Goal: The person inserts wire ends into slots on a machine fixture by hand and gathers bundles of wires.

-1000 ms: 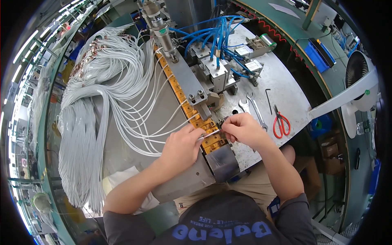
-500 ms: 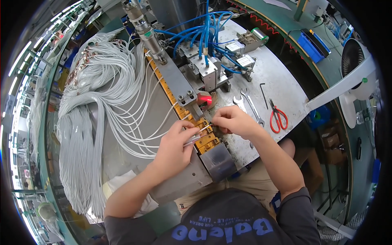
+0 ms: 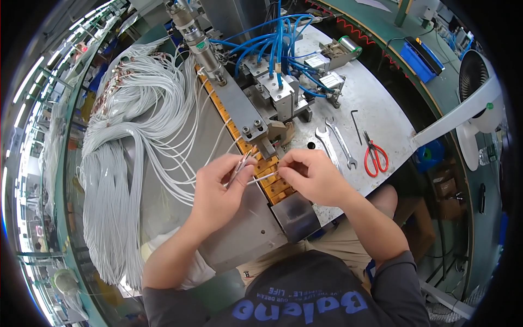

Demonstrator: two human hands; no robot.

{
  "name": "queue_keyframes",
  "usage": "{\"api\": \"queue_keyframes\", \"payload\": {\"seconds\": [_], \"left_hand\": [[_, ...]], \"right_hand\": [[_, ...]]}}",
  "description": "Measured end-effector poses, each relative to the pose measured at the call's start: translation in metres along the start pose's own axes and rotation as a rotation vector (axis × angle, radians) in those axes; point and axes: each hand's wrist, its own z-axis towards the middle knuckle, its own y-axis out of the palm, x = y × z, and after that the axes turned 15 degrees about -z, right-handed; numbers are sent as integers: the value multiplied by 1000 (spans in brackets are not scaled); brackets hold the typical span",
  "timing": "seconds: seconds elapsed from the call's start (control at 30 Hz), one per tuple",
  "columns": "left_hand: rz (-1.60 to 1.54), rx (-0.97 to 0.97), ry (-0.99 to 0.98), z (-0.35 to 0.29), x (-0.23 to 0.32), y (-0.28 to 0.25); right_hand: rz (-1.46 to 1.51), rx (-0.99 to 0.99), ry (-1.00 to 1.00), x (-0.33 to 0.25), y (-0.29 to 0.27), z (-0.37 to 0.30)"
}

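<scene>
Grey benchtop (image 3: pixel 235 242) leaves room near its front edge; both hands (image 3: pixel 215 191) (image 3: pixel 313 177) pinch a white cable (image 3: pixel 265 177) over yellow blocks (image 3: pixel 277 188).

Blue machine hoses (image 3: pixel 279 43), wrenches (image 3: pixel 342 143), bundled cables (image 3: pixel 111 207) and a green workbench (image 3: pixel 389 27) mark a factory workshop.

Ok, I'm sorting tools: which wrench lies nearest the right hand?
The left wrench, closest to the right hand; the right wrench lies farther off, toward the hex key.
</scene>
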Motion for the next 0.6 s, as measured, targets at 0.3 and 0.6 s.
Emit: {"api": "queue_keyframes", "payload": {"seconds": [0.3,0.6], "left_hand": [[187,-266,-92,-1,6,1],[56,-292,-191,-6,-2,8]], "right_hand": [[311,-249,37,-6,-15,-4],[90,-185,-53,-3,-5,-9]]}}
